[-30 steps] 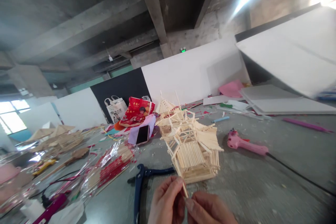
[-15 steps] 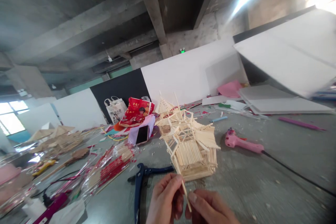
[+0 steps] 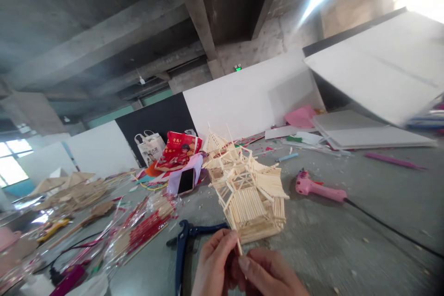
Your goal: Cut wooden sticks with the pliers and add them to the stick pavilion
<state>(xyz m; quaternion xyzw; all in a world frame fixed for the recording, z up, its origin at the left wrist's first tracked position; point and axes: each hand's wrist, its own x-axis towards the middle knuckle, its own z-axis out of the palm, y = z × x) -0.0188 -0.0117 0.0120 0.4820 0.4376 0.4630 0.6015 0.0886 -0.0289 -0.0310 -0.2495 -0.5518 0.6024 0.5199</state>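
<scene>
Between the fingertips of both hands runs a thin pale wooden stick (image 3: 239,246). My left hand (image 3: 217,259) pinches its upper part between thumb and fingers. Just to the right, my right hand (image 3: 265,270) is closed on the lower part, covering most of that end. Directly beyond the hands stands a model building made of wooden sticks (image 3: 248,203), with slatted roofs and open frames. A dark blue hand cutter (image 3: 182,252) lies to the left of my left hand, its handles spread apart.
A pink glue gun (image 3: 321,189) with a black cord lies right of the model. Bagged red-ended sticks (image 3: 149,226) lie left, with a phone (image 3: 186,181) and a red bag (image 3: 178,150) behind. White boards (image 3: 374,129) are stacked at the back right.
My right hand has moved up and left along the stick, closer to my left hand, so less of the stick shows. The view has shifted slightly.
</scene>
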